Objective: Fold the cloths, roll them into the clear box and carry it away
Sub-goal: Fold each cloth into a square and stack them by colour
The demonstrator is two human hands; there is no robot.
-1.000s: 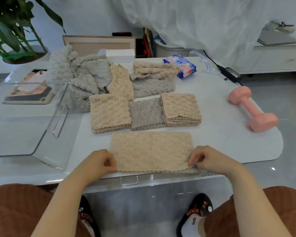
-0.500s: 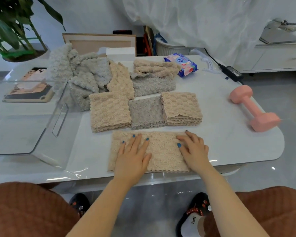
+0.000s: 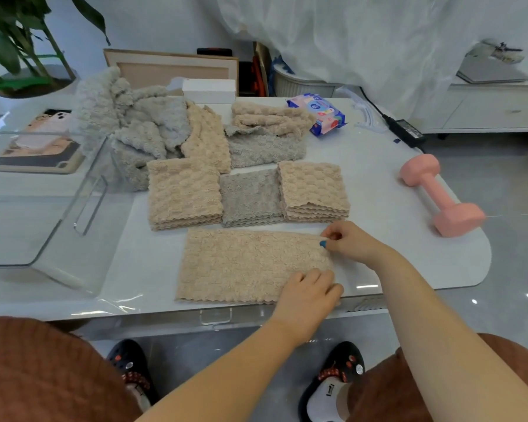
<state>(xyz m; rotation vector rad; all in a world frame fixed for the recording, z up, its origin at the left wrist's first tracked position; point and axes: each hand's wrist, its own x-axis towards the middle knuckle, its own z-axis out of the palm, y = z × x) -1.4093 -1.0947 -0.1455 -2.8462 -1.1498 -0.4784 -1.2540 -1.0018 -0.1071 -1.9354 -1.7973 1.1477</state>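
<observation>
**Both hands have gone to the right end of the cloth**

Half a second ago our palms lay flat on the middle of the beige cloth [image 3: 250,266]; now both sit at its right edge. Our right hand [image 3: 348,240] pinches the far right corner between thumb and fingertip. Our left hand [image 3: 310,289] has crossed over, and its fingers curl on the near right corner, which it hides from us. The cloth itself lies flat, lengthwise along the near edge of the desk [image 3: 393,263].

Just behind it we count three folded stacks in a row, touching side by side: one beige stack [image 3: 183,193] on the left, one grey stack [image 3: 250,196] in the middle and a second beige stack [image 3: 313,190] on the right. Beyond them lie a loose heap of grey and beige cloths [image 3: 134,126] and a smaller rumpled pile [image 3: 269,129].

One clear box [image 3: 83,205] stands at the left of the desk, and its wall overlaps our view of the heap. One pink dumbbell [image 3: 441,194] lies well to the right of the stacks. At the far side we see one pack of wipes [image 3: 320,112], one white carton [image 3: 208,90] and one black power adapter [image 3: 406,132]. Under the desk edge are our two dark shoes [image 3: 131,370].
</observation>
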